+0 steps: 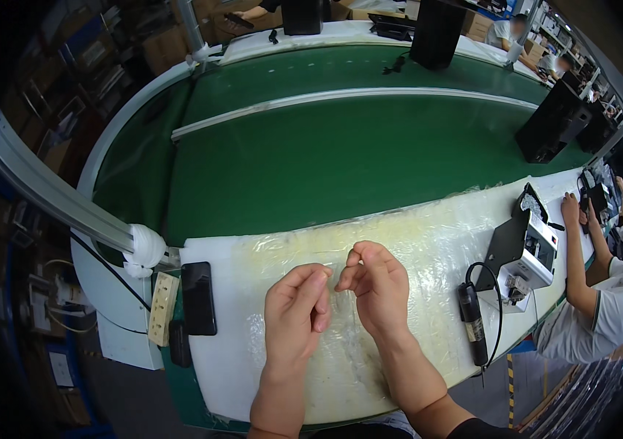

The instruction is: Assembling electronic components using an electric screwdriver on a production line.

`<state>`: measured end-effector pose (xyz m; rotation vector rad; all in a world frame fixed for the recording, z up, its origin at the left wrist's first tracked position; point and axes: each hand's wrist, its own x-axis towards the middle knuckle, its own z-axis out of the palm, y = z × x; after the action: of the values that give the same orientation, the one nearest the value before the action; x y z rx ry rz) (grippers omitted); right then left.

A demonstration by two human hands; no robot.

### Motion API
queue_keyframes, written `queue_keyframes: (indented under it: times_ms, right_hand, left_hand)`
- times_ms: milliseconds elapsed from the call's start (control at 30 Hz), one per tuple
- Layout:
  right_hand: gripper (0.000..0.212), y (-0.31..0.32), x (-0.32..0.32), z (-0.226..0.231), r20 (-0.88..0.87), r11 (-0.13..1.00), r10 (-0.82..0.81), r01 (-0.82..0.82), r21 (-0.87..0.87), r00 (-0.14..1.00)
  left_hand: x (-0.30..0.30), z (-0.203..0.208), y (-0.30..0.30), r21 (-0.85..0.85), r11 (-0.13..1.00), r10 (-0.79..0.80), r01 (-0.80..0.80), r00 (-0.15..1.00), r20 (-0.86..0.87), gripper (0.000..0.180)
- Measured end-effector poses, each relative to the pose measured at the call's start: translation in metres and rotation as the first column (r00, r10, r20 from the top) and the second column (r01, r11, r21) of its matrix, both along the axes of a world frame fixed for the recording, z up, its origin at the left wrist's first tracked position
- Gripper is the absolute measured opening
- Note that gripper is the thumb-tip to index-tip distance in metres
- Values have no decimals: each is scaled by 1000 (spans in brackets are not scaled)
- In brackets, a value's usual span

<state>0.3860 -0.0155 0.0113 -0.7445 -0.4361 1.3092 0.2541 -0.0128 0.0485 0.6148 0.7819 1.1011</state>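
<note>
Left hand [293,311] and right hand [382,291]: grip narrow, contents indiscernible. Black phone [199,298] lies left; corded black tool [472,323] lies at right.

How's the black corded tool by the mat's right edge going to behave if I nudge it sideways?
The tool may well roll, since its barrel looks rounded. It is probably stiff, its casing looking hard and straight, while the thin, looped cord seems floppy and might drag on it.

Anything in left grip [294,309], right grip [379,291] too small to tell; lower edge crops dark sleeve [483,429].
</note>
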Motion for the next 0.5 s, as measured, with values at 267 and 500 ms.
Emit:
queue_keyframes:
  times_ms: [267,500]
  right_hand:
    - [25,-4,-3,0,53,995,69,-72,71,996]
    - [14,4,-8,-13,202,1000,10,-11,2,979]
  left_hand:
    - [-7,-1,2,-55,998,-28,33,995,91,13]
    - [-12,9,-15,293,952,34,-92,980,196,9]
